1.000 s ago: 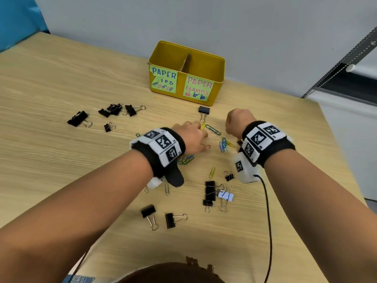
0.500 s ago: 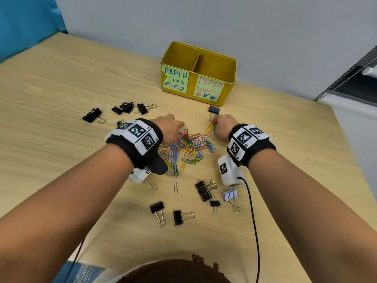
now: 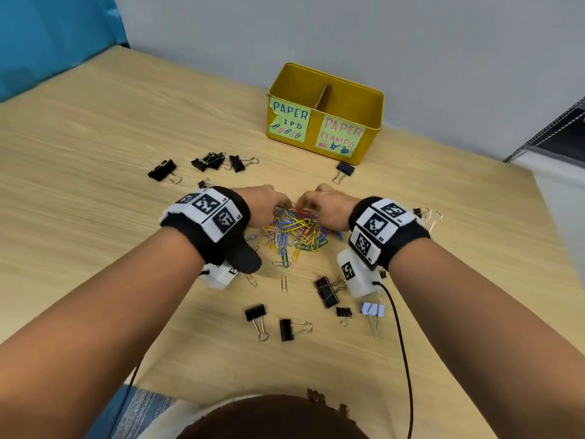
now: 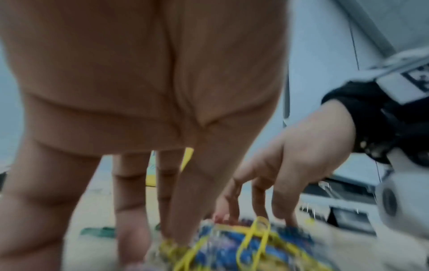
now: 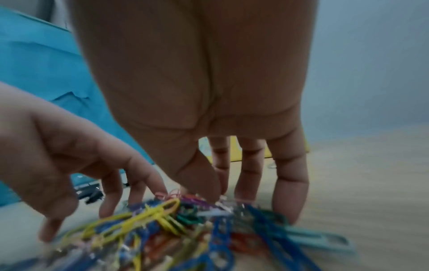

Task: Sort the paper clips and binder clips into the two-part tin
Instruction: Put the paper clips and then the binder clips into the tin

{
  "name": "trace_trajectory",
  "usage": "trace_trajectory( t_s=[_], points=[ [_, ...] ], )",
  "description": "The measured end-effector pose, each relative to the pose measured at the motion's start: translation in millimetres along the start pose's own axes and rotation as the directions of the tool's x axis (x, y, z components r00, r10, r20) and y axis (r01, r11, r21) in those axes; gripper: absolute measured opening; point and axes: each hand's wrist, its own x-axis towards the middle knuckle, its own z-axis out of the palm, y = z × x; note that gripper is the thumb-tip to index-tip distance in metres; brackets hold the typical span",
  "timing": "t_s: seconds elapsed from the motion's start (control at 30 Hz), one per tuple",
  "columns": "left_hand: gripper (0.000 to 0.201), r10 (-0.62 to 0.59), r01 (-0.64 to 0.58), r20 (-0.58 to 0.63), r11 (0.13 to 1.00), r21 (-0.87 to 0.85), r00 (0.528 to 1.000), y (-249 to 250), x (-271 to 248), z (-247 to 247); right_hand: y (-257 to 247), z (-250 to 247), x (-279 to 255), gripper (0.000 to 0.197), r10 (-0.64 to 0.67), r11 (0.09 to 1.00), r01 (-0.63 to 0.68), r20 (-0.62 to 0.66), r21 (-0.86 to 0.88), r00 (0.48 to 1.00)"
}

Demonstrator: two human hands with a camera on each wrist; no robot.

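Sorting is judged barely begun: nothing can be seen inside the yellow two-part tin (image 3: 326, 122), though its floor is largely hidden by the front wall. A heap of coloured paper clips (image 3: 296, 231) is being raked together at mid-table between both hands. The left hand (image 3: 264, 205) is held with fingers straight down, tips at the heap's left edge; the right hand (image 3: 327, 202) is likewise extended, fingertips (image 5: 290, 199) planted at the right edge, nothing yet gripped by either. Clips in the heap are too tangled to be counted; a few strays, about three, are spotted nearer the body. Binder clips (image 3: 327, 291) are tallied at roughly fifteen: a far-left group, one just before the tin, two by the right wrist, and a near group, including one pale clip (image 3: 373, 309). All are left to be binned.
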Motion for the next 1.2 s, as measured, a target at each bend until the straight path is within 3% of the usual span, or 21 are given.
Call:
trace_trajectory(
  t_s=[0.07,0.13,0.27,0.4,0.47,0.57,0.63,0.7,0.77,0.93,1.07,1.13,1.2],
  points=[
    [0.055,-0.005,0.004,-0.030,0.999,-0.040,1.000,-8,-8,-6,2,-6,-4,0.053,-0.010,1.000,0.010,0.022,-0.007,1.000],
    [0.058,-0.086,0.083,-0.058,0.995,-0.053,0.995,-19,-17,-9,12,-13,-8,0.057,0.040,0.998,-0.040,0.003,-0.040,0.999],
    [0.057,-0.194,0.194,0.031,0.981,-0.001,0.980,-29,-33,3,22,-8,-17,0.061,0.202,0.978,-0.197,0.080,-0.074,0.976],
    [0.050,-0.152,0.152,0.022,0.988,0.002,0.988,-23,-30,22,2,0,-14,0.062,0.079,0.996,-0.075,0.103,-0.047,0.991],
    [0.047,-0.076,0.078,0.018,0.987,-0.137,0.997,-18,-24,26,-10,-5,-15,0.067,0.027,1.000,-0.028,0.154,0.001,0.988],
    [0.039,-0.057,0.049,-0.012,0.934,-0.354,0.998,-24,-23,25,-27,-13,-26,0.061,-0.049,0.989,0.056,0.058,-0.137,0.997],
    [0.032,-0.090,0.090,0.014,0.949,-0.301,0.996,-34,-28,26,-41,-8,-37,0.055,-0.118,0.962,0.121,0.024,-0.246,0.993],
    [0.029,-0.135,0.147,0.075,0.971,-0.189,0.988,-41,-33,28,-56,5,-47,0.052,-0.161,0.921,0.179,0.080,-0.346,0.984],
    [0.028,-0.161,0.182,0.123,0.966,-0.181,0.979,-43,-35,31,-66,15,-51,0.049,-0.174,0.881,0.221,0.147,-0.417,0.974],
    [0.027,-0.106,0.138,0.142,0.960,-0.243,0.984,-35,-26,32,-67,6,-35,0.054,-0.110,0.855,0.189,0.187,-0.483,0.976],
    [0.026,-0.042,0.049,0.030,0.945,-0.323,0.999,-24,-12,23,-50,-11,-27,0.060,-0.017,0.875,0.092,0.160,-0.475,0.987],
    [0.025,-0.037,0.036,0.003,0.942,-0.334,0.999,-23,-11,16,-47,-16,-29,0.058,-0.029,0.869,0.091,0.134,-0.486,0.991],
    [0.030,-0.017,0.034,0.066,0.964,-0.262,0.998,-20,-15,14,-50,-13,-30,0.054,-0.066,0.845,0.125,0.131,-0.520,0.989]
  ],
)
